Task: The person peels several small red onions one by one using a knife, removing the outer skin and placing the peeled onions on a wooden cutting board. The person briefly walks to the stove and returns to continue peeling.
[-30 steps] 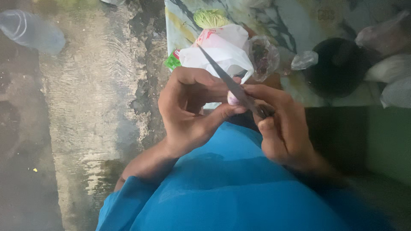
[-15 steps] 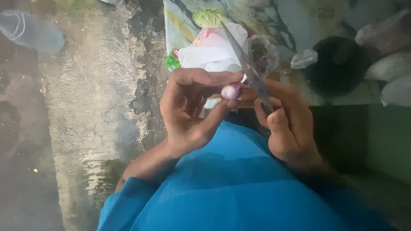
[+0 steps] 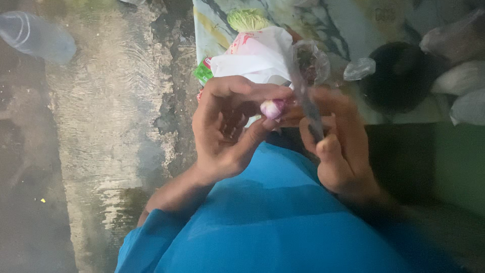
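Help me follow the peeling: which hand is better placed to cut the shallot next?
Probably the right hand: it grips the knife beside the shallot, which the left hand pinches.

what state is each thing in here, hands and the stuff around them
left hand: closed on the small purple onion, pinching it at the fingertips
right hand: gripping the knife, blade pointing away
white plastic bag: crumpled on the patterned mat
clear bottle: lying on the ground
dark bowl: contents too dark to tell
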The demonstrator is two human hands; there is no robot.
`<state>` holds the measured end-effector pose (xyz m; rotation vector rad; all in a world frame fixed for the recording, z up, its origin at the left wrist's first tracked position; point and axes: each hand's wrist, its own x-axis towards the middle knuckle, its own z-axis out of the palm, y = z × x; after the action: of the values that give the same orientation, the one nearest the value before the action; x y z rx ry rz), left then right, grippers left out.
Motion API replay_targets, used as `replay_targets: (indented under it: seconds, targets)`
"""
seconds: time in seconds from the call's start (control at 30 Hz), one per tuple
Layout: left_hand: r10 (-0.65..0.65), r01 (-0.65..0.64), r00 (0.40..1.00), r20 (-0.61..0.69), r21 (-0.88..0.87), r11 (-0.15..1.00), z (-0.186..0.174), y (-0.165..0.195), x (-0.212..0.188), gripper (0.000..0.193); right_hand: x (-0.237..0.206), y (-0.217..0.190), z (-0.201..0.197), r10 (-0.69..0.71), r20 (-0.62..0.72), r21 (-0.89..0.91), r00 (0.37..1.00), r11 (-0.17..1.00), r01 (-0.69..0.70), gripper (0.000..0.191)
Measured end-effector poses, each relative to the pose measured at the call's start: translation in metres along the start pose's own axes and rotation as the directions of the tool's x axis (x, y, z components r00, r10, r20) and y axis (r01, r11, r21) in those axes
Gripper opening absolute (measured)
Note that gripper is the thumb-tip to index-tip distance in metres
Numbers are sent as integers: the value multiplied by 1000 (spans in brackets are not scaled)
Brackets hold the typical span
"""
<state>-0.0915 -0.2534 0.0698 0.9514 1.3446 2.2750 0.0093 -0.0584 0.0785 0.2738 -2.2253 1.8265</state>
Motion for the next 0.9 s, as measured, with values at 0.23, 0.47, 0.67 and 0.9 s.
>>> replay_targets:
  seconds: [0.23, 0.47, 0.67, 0.9]
  targets:
    - [-10, 8, 999, 52, 31, 999, -1, 5, 5, 40, 0, 3, 1, -90, 82, -146, 993, 984, 102, 49]
    - [-35, 31, 997, 68, 63, 998, -3, 4, 7, 51, -6, 10, 5, 25, 18, -115, 1000, 993, -23, 48]
    - [-29, 24, 997, 69, 73, 997, -3, -1, 3, 49, 4, 9, 3, 19, 73, -99, 997, 995, -12, 45]
    - [-111, 111, 994, -4, 21, 994, 1, -14, -4, 45, -15, 28, -5, 80, -95, -4, 992, 997, -81, 46]
